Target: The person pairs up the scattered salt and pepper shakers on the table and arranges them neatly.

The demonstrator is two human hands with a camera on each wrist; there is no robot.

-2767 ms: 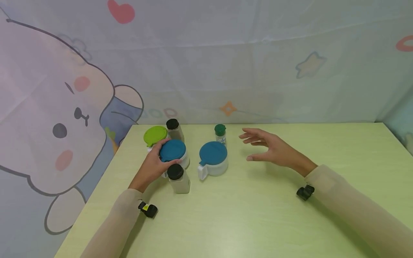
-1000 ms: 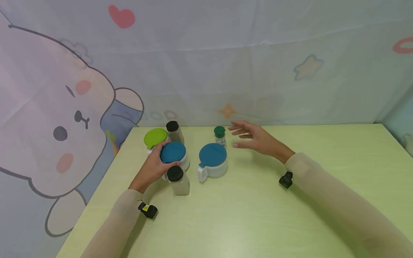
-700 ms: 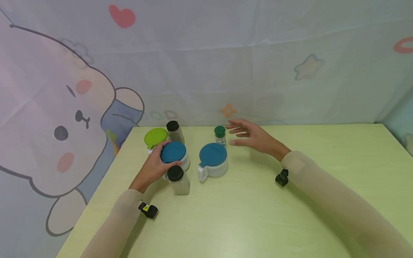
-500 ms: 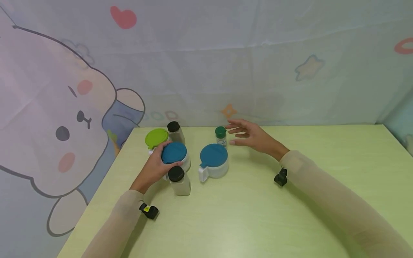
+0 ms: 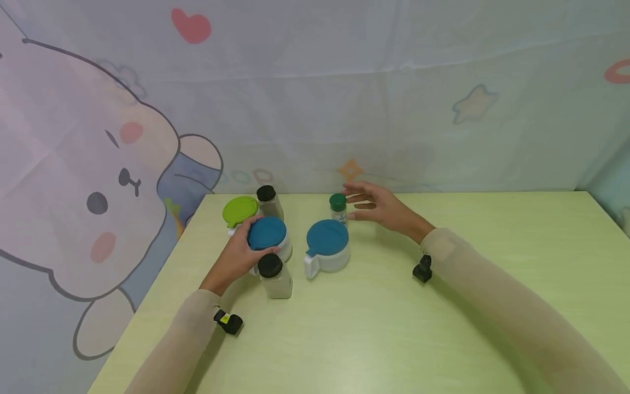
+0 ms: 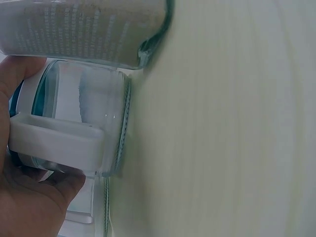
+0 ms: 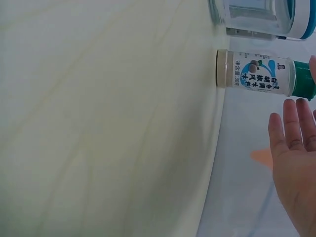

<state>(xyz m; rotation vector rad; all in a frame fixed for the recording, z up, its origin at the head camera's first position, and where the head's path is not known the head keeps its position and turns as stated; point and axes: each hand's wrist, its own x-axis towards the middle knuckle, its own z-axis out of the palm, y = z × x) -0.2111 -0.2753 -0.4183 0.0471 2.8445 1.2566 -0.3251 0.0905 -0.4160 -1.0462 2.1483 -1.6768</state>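
Observation:
My left hand (image 5: 235, 259) grips a seasoning jar (image 5: 267, 233) with a blue lid, thumb and fingers on opposite sides of it. In the left wrist view this jar (image 6: 84, 108) is clear-walled, has a white handle and stands on the table. My right hand (image 5: 384, 209) is beside a small pepper shaker (image 5: 338, 208) with a green cap, fingers extended and thumb apart from them. The right wrist view shows the upright shaker (image 7: 261, 73) with its printed label, the fingertips right at its cap. A second blue-lidded jar (image 5: 327, 238) stands just in front of the shaker.
A black-capped bottle (image 5: 278, 283) stands in front of the gripped jar, close to my left thumb. Behind are another black-capped bottle (image 5: 271, 207) and a green-lidded jar (image 5: 240, 210). A patterned cloth (image 5: 394, 109) hangs along the back edge of the table (image 5: 374, 328).
My right hand has moved left and slightly away from me, up to the green-capped pepper shaker. The left hand keeps its grip on the blue-lidded jar; the containers have not moved.

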